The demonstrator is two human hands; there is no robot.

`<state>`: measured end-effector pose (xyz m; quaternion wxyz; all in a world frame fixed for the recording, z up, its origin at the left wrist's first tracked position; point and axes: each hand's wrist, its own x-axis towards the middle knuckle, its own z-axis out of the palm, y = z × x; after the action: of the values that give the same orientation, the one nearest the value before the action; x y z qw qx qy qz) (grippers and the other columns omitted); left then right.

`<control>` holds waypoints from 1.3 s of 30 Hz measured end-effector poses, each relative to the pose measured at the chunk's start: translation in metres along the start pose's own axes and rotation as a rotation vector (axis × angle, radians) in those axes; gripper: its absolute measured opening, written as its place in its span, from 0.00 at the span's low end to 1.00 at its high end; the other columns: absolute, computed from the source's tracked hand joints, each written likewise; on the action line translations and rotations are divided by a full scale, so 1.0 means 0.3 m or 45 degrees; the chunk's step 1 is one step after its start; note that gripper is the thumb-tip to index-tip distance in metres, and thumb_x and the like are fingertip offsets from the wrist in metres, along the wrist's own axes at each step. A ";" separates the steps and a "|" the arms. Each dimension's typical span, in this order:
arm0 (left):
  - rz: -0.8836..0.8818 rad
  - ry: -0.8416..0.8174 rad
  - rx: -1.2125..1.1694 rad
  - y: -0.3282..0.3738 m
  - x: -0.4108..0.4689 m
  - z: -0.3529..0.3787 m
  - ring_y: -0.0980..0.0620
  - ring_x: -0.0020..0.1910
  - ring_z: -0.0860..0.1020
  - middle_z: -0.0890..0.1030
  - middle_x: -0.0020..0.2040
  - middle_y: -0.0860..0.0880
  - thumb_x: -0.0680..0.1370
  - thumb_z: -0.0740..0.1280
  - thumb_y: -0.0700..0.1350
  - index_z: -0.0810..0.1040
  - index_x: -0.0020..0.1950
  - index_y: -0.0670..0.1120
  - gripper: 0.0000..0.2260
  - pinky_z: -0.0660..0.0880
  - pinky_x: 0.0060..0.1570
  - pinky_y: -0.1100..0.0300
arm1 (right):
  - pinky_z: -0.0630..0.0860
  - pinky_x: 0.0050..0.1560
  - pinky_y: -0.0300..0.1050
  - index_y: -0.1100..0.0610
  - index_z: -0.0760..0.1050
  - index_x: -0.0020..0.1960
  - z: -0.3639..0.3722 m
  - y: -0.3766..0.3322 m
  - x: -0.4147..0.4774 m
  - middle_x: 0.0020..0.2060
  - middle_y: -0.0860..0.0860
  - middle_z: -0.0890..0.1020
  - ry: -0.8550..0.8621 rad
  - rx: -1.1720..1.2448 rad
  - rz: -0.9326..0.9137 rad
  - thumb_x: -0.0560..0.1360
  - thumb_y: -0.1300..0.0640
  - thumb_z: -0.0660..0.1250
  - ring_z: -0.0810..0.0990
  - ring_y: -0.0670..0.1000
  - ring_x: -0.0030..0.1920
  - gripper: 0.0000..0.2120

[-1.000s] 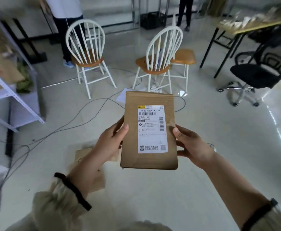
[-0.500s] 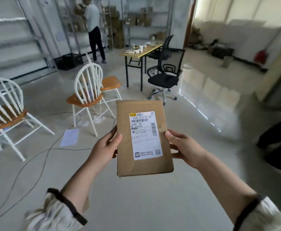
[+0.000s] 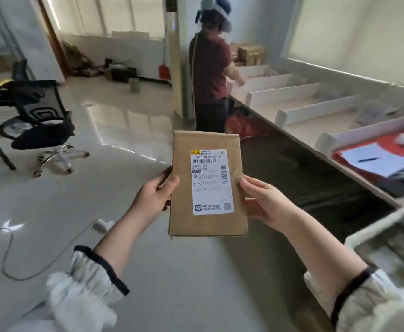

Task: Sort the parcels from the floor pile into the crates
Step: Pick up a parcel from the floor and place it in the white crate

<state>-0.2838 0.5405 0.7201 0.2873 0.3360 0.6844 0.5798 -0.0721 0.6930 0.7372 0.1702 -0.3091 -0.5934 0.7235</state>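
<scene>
Hands do the work: the left hand [image 3: 155, 200] pinches the left edge of a flat brown parcel [image 3: 208, 225], thumb on the front and fingers behind. The right hand [image 3: 265, 204] pinches the right edge, thumb forward and fingers hidden behind the card. The parcel is held upright in the air above the floor [image 3: 172, 283], its white label [image 3: 211, 183] facing the camera.

Lower right, a pale rimmed bin [image 3: 373, 230], blurred, is probably one of the crates. Beyond it a long bench [image 3: 301, 127] runs off to the right, split into bays by white dividers [image 3: 284, 93]. A red folder [image 3: 339, 153] lies at the bench's near end. At its far end another person [image 3: 210, 68] reaches over it.

The step in hand looks like reading the label while carrying the parcel to its place. The next move calls for matching the code to a crate, then lowering the parcel in flat and letting go with both hands.
</scene>
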 end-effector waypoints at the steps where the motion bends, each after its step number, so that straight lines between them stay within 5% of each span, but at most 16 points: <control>1: 0.010 -0.077 -0.011 0.017 0.019 0.130 0.48 0.43 0.80 0.83 0.46 0.50 0.78 0.63 0.54 0.74 0.66 0.53 0.17 0.78 0.48 0.47 | 0.77 0.52 0.55 0.42 0.78 0.58 -0.115 0.002 -0.058 0.53 0.49 0.84 0.072 0.028 -0.004 0.77 0.48 0.63 0.82 0.54 0.50 0.12; 7: 0.114 -0.623 -0.075 0.109 0.020 0.979 0.63 0.45 0.82 0.84 0.46 0.62 0.72 0.66 0.59 0.72 0.65 0.58 0.22 0.76 0.37 0.71 | 0.79 0.33 0.41 0.40 0.77 0.56 -0.785 0.058 -0.534 0.44 0.44 0.85 0.646 0.127 -0.006 0.76 0.48 0.64 0.83 0.46 0.39 0.10; 12: 0.066 -1.096 -0.059 0.155 -0.113 1.569 0.54 0.53 0.82 0.83 0.53 0.58 0.65 0.66 0.67 0.70 0.68 0.60 0.32 0.78 0.53 0.54 | 0.81 0.37 0.44 0.41 0.75 0.57 -1.130 0.178 -0.951 0.42 0.44 0.86 1.099 0.276 0.037 0.75 0.48 0.66 0.84 0.45 0.40 0.10; 16: 0.053 -1.339 0.041 0.169 -0.230 1.933 0.65 0.44 0.82 0.82 0.44 0.67 0.71 0.65 0.61 0.69 0.67 0.61 0.25 0.77 0.37 0.70 | 0.80 0.34 0.43 0.41 0.75 0.54 -1.290 0.274 -1.196 0.44 0.44 0.86 1.358 0.431 0.075 0.76 0.49 0.65 0.85 0.46 0.43 0.07; 19: 0.071 -1.440 0.138 0.164 -0.279 2.147 0.62 0.44 0.81 0.82 0.41 0.68 0.76 0.64 0.57 0.68 0.66 0.65 0.19 0.78 0.43 0.60 | 0.78 0.39 0.46 0.39 0.74 0.52 -1.384 0.345 -1.301 0.47 0.43 0.85 1.478 0.506 0.087 0.77 0.48 0.64 0.81 0.49 0.51 0.06; 22: 0.025 -1.528 0.175 0.150 -0.291 2.319 0.53 0.47 0.81 0.84 0.44 0.62 0.77 0.64 0.57 0.69 0.64 0.67 0.16 0.78 0.50 0.51 | 0.78 0.48 0.51 0.39 0.74 0.52 -1.491 0.399 -1.343 0.52 0.46 0.83 1.558 0.585 0.110 0.76 0.48 0.65 0.79 0.52 0.55 0.05; 27: -0.053 -1.540 0.193 0.130 -0.233 2.512 0.61 0.44 0.80 0.81 0.49 0.61 0.78 0.64 0.53 0.69 0.67 0.61 0.18 0.76 0.39 0.67 | 0.79 0.43 0.49 0.40 0.75 0.56 -1.687 0.439 -1.303 0.50 0.45 0.85 1.559 0.628 0.162 0.76 0.46 0.64 0.80 0.51 0.54 0.09; 31: -0.120 -1.490 0.290 0.076 -0.115 2.609 0.49 0.48 0.80 0.83 0.47 0.58 0.77 0.63 0.57 0.70 0.67 0.62 0.18 0.78 0.51 0.49 | 0.78 0.44 0.50 0.41 0.77 0.55 -1.833 0.472 -1.183 0.48 0.44 0.85 1.519 0.626 0.230 0.76 0.46 0.64 0.81 0.51 0.54 0.08; 35: -0.213 -1.445 0.427 -0.015 -0.022 2.619 0.57 0.50 0.80 0.80 0.51 0.61 0.76 0.63 0.60 0.69 0.67 0.64 0.19 0.78 0.45 0.58 | 0.76 0.47 0.53 0.46 0.74 0.62 -1.890 0.556 -1.035 0.50 0.48 0.84 1.438 0.750 0.295 0.78 0.49 0.62 0.79 0.53 0.54 0.13; 39: -0.334 -1.399 0.549 -0.133 0.058 2.580 0.65 0.43 0.80 0.80 0.44 0.68 0.75 0.62 0.62 0.69 0.66 0.66 0.18 0.75 0.35 0.68 | 0.74 0.44 0.50 0.48 0.74 0.63 -1.900 0.652 -0.899 0.52 0.49 0.82 1.341 0.839 0.387 0.79 0.49 0.60 0.79 0.53 0.53 0.13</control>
<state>0.3065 1.0150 0.5546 0.5935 0.5497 0.5735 0.1293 0.5242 0.9105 0.5552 0.4206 -0.6353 -0.1263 0.6352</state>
